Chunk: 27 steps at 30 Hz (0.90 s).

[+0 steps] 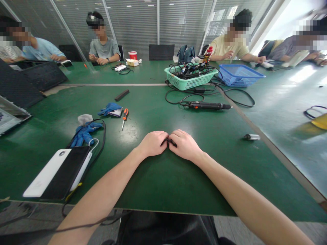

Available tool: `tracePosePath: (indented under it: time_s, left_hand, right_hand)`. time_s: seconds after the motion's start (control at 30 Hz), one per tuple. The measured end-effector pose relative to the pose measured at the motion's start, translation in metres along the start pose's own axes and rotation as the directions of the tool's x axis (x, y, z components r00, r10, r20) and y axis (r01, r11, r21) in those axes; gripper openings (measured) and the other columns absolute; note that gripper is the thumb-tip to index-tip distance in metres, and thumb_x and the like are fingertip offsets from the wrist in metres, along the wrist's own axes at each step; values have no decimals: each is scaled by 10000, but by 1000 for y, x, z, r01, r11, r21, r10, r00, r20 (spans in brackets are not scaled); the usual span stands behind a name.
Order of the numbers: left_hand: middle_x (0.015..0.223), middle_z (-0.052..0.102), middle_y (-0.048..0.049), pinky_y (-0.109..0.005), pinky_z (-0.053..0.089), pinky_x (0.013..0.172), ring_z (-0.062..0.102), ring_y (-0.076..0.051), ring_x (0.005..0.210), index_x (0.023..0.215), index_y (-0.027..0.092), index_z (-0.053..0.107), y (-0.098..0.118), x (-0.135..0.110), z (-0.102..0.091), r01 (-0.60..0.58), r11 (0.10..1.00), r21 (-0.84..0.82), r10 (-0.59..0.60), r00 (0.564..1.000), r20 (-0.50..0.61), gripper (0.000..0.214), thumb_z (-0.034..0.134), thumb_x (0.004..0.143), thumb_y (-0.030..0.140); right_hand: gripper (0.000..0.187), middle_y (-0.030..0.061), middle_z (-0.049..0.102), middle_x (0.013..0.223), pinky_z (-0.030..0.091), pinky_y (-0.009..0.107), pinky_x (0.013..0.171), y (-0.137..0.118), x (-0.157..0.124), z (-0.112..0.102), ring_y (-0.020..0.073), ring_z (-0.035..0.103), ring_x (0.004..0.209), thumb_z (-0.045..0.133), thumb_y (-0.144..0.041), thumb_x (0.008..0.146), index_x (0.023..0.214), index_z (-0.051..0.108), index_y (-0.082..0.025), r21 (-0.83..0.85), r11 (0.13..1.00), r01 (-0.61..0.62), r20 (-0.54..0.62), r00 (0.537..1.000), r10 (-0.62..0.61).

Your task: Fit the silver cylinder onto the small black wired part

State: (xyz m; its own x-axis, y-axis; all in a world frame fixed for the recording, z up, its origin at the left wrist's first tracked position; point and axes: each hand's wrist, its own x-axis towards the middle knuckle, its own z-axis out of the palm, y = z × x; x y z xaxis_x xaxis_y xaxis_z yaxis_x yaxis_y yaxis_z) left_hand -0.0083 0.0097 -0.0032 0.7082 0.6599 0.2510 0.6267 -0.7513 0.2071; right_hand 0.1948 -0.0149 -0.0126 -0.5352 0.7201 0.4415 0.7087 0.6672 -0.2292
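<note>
My left hand (152, 143) and my right hand (185, 145) rest on the green table (158, 177), knuckles almost touching. Both are closed around a small black object (168, 141) pinched between them; only a sliver of it shows, so I cannot make out what it is. An orange-handled screwdriver (124, 117) lies a short way beyond my left hand.
Blue gloves (85, 132), a white power bank with a black phone (60, 172) and a cable lie left. A black electric screwdriver (208, 106), a green basket (190, 77) of tools, a blue basket (240, 75) and a small metal cylinder (251, 137) sit ahead and right. Several people sit around the far side.
</note>
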Motion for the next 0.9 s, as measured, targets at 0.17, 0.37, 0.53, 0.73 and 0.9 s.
tracePosePath:
  time_s: [0.17, 0.37, 0.53, 0.73, 0.9]
  left_hand:
    - [920, 641, -61, -343, 513, 796, 616, -215, 874, 943, 186, 587, 0, 0, -1, 1, 1000, -6, -1, 1000, 7, 94, 500, 916, 210]
    - [919, 641, -60, -342, 511, 794, 616, -214, 876, 942, 186, 584, 0, 1, 0, 0, 1000, 0, 0, 1000, 9, 91, 501, 916, 212]
    - [921, 643, -56, -346, 512, 789, 619, -216, 879, 946, 185, 578, 0, 1, 0, 0, 1000, 1, 0, 1000, 4, 91, 495, 917, 211]
    - [915, 642, -59, -349, 515, 789, 620, -216, 875, 944, 187, 582, 0, 1, 0, 2, 1000, -4, -2, 1000, 4, 95, 495, 916, 212]
    - [916, 643, -61, -353, 517, 787, 618, -213, 869, 939, 186, 586, 0, 0, -1, -1, 1000, -15, 1, 1000, 2, 97, 495, 913, 208]
  right_hand:
    - [57, 60, 616, 898, 435, 338, 837, 1, 0, 1, 212, 532, 880, 585, -166, 920, 877, 617, -186, 3, 1000, 3, 3, 1000, -3]
    - [52, 56, 610, 895, 429, 335, 830, 3, 0, 1, 209, 530, 876, 588, -164, 915, 870, 608, -182, -9, 1000, 7, 9, 1000, -7]
    - [58, 54, 605, 885, 426, 334, 824, 2, 0, 1, 207, 527, 868, 589, -161, 910, 859, 602, -184, -17, 1000, 11, 11, 1000, -11]
    - [57, 57, 610, 891, 432, 340, 825, 2, 1, 0, 209, 530, 872, 585, -165, 914, 864, 606, -184, -2, 1000, 9, 11, 1000, -9]
    - [56, 62, 611, 891, 434, 342, 829, 2, 1, 0, 213, 532, 872, 583, -167, 914, 867, 607, -185, 4, 1000, 10, 11, 1000, -11]
